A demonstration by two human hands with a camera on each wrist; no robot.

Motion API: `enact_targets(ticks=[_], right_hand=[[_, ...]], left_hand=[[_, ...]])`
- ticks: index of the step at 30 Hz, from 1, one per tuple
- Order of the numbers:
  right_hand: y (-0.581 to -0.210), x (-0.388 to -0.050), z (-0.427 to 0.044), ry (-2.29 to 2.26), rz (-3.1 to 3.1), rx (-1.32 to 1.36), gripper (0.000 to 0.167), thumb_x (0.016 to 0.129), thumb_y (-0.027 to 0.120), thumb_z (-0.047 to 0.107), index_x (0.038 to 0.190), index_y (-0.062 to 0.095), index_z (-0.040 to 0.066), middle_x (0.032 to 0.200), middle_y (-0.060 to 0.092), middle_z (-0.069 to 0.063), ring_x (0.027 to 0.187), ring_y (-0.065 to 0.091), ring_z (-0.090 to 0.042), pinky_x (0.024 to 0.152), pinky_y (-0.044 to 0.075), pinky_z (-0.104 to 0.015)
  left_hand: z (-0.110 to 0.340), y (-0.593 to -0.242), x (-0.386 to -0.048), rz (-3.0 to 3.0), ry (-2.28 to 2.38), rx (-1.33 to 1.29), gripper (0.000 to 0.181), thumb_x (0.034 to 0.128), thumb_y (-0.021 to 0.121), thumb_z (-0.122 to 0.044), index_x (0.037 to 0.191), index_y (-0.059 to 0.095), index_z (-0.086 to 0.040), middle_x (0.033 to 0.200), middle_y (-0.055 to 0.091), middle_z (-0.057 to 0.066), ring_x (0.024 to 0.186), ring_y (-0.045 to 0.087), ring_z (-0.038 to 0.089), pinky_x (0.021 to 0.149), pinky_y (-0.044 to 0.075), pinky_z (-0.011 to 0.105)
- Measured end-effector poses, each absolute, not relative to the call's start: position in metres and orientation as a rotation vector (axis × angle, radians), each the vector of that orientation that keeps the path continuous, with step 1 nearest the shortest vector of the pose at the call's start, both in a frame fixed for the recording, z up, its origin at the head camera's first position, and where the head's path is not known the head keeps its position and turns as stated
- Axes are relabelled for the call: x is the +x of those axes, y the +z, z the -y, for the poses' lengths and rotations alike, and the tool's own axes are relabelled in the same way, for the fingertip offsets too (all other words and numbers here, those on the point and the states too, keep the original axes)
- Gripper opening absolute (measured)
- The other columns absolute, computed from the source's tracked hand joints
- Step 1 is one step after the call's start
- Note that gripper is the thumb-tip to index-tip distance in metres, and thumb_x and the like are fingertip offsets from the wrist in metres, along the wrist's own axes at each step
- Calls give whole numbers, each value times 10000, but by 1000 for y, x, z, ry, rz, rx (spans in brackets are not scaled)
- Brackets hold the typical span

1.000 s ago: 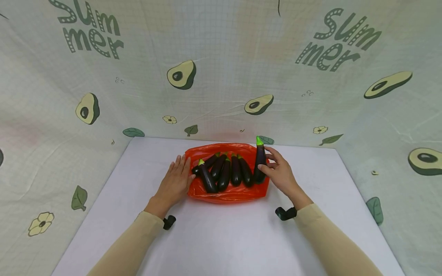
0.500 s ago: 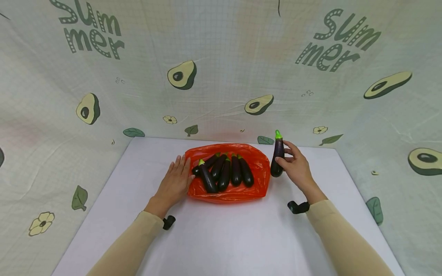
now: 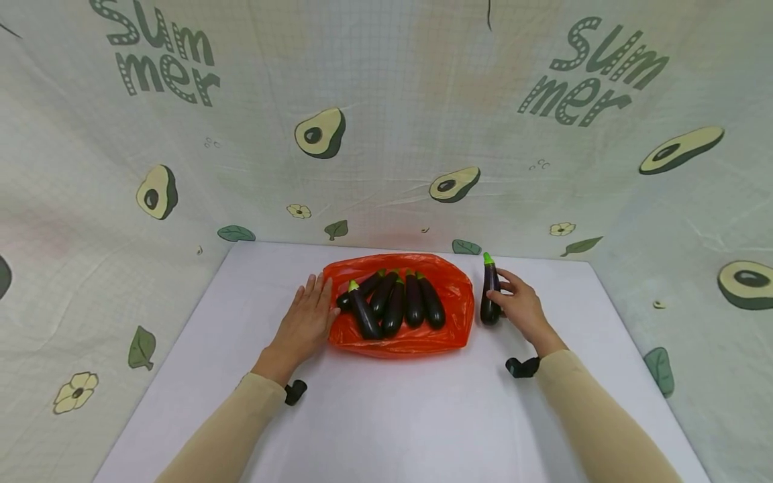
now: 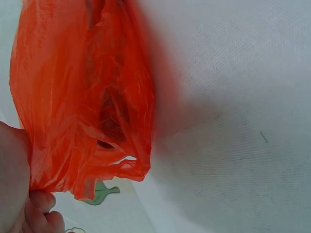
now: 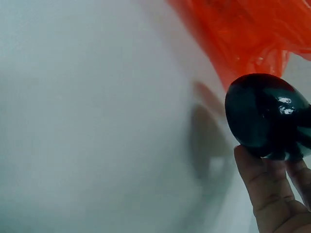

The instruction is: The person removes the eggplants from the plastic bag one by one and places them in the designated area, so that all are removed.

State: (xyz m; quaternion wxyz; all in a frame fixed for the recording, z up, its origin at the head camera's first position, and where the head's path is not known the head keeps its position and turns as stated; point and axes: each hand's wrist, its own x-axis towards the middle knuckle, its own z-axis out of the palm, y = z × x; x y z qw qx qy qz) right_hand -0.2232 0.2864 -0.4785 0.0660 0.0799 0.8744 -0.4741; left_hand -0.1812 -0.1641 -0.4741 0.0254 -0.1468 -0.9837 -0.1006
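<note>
My right hand point(image 3: 524, 310) grips a dark purple eggplant point(image 3: 490, 278) with a bright green stem, just right of a red plastic bag point(image 3: 395, 349). In the right wrist view its rounded, glossy end point(image 5: 265, 114) faces the camera, with fingers point(image 5: 272, 194) against its side. Several more eggplants point(image 3: 394, 308) lie side by side in the opened bag, stems mostly pointing away from me. My left hand point(image 3: 304, 325) rests along the bag's left edge, its fingers straight. The left wrist view shows the bag's crumpled wall point(image 4: 53, 97) against that hand.
A white table point(image 3: 398, 422) lies under everything. Behind it and at both sides hangs a pale cloth point(image 3: 386, 127) printed with avocados, leaves and lettering. Small black devices point(image 3: 523, 367) sit at the wrists.
My right hand has carried the eggplant out of the bag to the right, then lowered it toward the table beside the bag. The left hand has stayed in place.
</note>
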Motion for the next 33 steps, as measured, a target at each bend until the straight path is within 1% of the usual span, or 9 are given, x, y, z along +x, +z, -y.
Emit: enact_targets(ticks=[4, 7, 11, 19, 26, 33], right_hand=[[-487, -224, -285, -1383, -2614, 243, 671, 1054, 619, 286, 1656, 355, 154, 1608, 448, -273, 1393, 533, -462, 1064, 556, -536], [-491, -224, -283, -1348, -2627, 246, 637, 1057, 599, 289, 1636, 390, 124, 1588, 470, -276, 1360, 548, -454, 1087, 538, -547], [-493, -224, -281, -1332, -2635, 263, 625, 1059, 589, 282, 1629, 400, 109, 1575, 478, -286, 1322, 562, -450, 1076, 544, -548], [-497, -226, -281, -1302, -2630, 286, 636, 1059, 600, 321, 1626, 404, 110, 1568, 479, -298, 1331, 553, -466, 1094, 530, -570], [-502, -227, -282, -1244, -2659, 280, 652, 1060, 603, 340, 1620, 400, 76, 1549, 500, -307, 1342, 558, -479, 1095, 524, -577], [-505, -228, -280, -1204, -2677, 301, 683, 1051, 616, 392, 1606, 410, 50, 1530, 520, -307, 1348, 560, -477, 1105, 515, -578]], left_hand=[[164, -475, -181, 3043, -309, -459, 757, 1092, 562, -347, 1656, 228, 32, 1739, 199, 235, 1627, 139, 426, 1312, 147, 569], [164, -474, -180, 3047, -308, -456, 760, 1094, 556, -356, 1658, 223, 28, 1743, 189, 230, 1629, 134, 423, 1313, 148, 568], [164, -474, -179, 3048, -303, -458, 763, 1093, 554, -363, 1656, 224, 33, 1743, 188, 233, 1627, 136, 429, 1311, 158, 575], [163, -473, -179, 3064, -316, -451, 768, 1094, 556, -362, 1659, 214, 31, 1746, 180, 230, 1629, 126, 427, 1311, 153, 574], [163, -473, -179, 3073, -330, -446, 770, 1096, 550, -371, 1664, 207, 19, 1750, 170, 223, 1633, 110, 422, 1313, 140, 570], [163, -474, -179, 3066, -321, -450, 769, 1091, 566, -360, 1660, 220, 24, 1744, 188, 228, 1629, 132, 423, 1310, 156, 569]])
